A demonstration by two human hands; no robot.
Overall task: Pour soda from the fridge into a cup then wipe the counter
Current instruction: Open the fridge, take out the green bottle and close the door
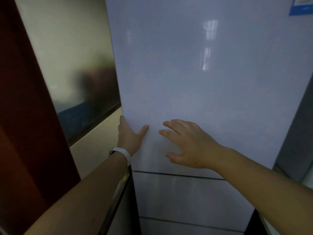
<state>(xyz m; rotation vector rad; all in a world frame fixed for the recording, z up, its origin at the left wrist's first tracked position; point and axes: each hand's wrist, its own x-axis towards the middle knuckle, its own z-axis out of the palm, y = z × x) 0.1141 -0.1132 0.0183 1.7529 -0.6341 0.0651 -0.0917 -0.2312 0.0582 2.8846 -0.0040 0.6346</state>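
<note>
A tall white fridge fills the view, its glossy upper door closed. My left hand, with a white band on the wrist, grips the door's left edge low down: the fingers wrap behind the edge and the thumb lies on the front. My right hand is flat against the door front a little to the right, fingers spread and straight. No soda, cup or cloth is visible.
Below the upper door are two lower fridge compartments. A dark red door or panel stands at the left, with a cream wall behind it. A blue label sits at the fridge's top right. A grey surface borders the right side.
</note>
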